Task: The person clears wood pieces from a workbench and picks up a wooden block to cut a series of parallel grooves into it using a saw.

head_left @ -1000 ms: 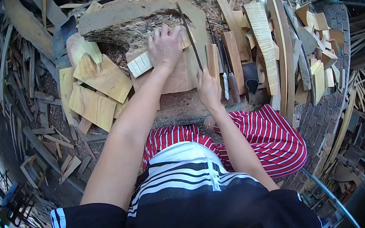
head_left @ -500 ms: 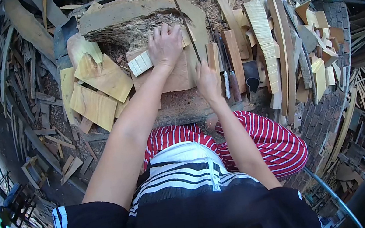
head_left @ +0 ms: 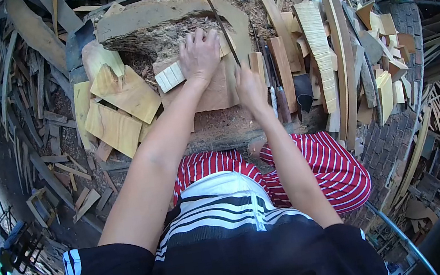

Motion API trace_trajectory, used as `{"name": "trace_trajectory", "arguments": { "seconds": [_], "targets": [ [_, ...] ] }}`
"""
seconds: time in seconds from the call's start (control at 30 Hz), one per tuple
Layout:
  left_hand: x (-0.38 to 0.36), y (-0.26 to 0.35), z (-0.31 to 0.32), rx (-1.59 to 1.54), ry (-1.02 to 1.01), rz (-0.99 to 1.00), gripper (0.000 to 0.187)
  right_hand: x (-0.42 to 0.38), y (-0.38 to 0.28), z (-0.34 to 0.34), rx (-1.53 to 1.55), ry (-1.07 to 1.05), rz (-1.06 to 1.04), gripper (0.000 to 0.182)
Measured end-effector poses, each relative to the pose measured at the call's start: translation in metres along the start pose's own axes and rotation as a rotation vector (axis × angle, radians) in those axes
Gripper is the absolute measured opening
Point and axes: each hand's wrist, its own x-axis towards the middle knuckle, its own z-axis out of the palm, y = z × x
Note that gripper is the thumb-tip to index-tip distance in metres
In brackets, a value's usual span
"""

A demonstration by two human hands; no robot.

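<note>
My left hand [head_left: 200, 55] presses down on a pale wooden block [head_left: 170, 77], fingers curled over its top. Several evenly spaced cuts cross the part of the block left of the hand. In my closed right hand [head_left: 249, 87] is a saw [head_left: 220, 23], its long, thin, dark blade seen edge-on and pointing away from me. The blade lies against the right end of the block, close to my left fingers. Its handle is hidden in my grip. Beneath the block is a thick, rough-edged wooden slab [head_left: 208, 95].
Yellowish wood offcuts [head_left: 115, 124] lie at the left of the bench. On the right are a notched pale board [head_left: 316, 49], long strips, a wooden-handled tool [head_left: 283, 105] and a dark curved piece [head_left: 303, 91]. Scrap wood surrounds the bench.
My right hand has pushed the saw forward, away from me, and the blade's tip reaches farther. The left hand and the block have stayed in place.
</note>
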Motion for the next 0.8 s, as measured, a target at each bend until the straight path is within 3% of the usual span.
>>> {"name": "trace_trajectory", "arguments": {
  "seconds": [0.13, 0.33, 0.53, 0.8],
  "targets": [
    [0.002, 0.000, -0.001, -0.009, -0.042, -0.022, 0.016, 0.018, -0.009, 0.004, -0.020, -0.007, -0.028, 0.031],
    [-0.002, -0.001, 0.000, 0.017, -0.035, -0.007, 0.016, -0.059, -0.003, -0.018, 0.015, -0.024, 0.087, 0.029],
    [-0.002, -0.001, 0.000, 0.015, 0.002, 0.004, 0.017, 0.012, -0.014, 0.004, -0.023, 0.025, -0.010, 0.028],
    [-0.001, 0.000, -0.001, 0.012, -0.027, -0.025, 0.019, -0.053, 0.001, -0.014, 0.009, -0.024, 0.074, 0.025]
  ]
}}
